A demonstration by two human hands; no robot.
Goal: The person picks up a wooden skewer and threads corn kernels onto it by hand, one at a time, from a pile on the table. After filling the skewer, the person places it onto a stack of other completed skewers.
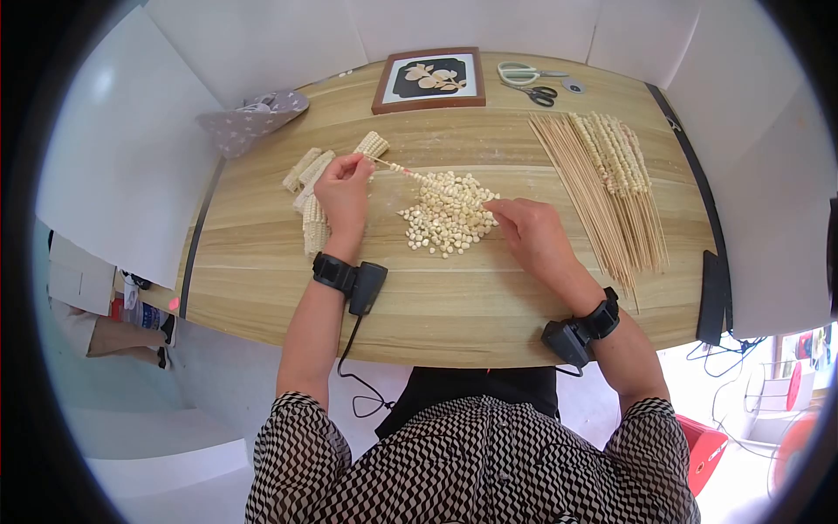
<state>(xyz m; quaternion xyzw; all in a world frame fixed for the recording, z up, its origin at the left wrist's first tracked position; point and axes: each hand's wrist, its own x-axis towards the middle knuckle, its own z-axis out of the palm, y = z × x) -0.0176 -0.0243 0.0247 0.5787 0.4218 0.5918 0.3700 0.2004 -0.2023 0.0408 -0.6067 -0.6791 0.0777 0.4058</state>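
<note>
Pinched in my left hand [345,183] is the end of a thin stick [403,169] threaded with pale kernels and a few reddish ones. It slants down to the right over a heap of loose kernels [447,218]. My right hand [528,229] is at the heap's right edge, thumb and forefinger pressed together; whatever they hold is too small to make out. Corn cobs [314,223] lie behind and left of my left hand, and another cob [373,144] is just beyond it. Both wrists wear black straps with devices.
To the right lie bare sticks [580,192] and kernel-covered sticks [611,153]. A framed picture [430,79], light-handled scissors [519,72], black scissors [541,94] and a patterned cloth item [253,120] are farther back. Another person's legs [131,336] show at the far left.
</note>
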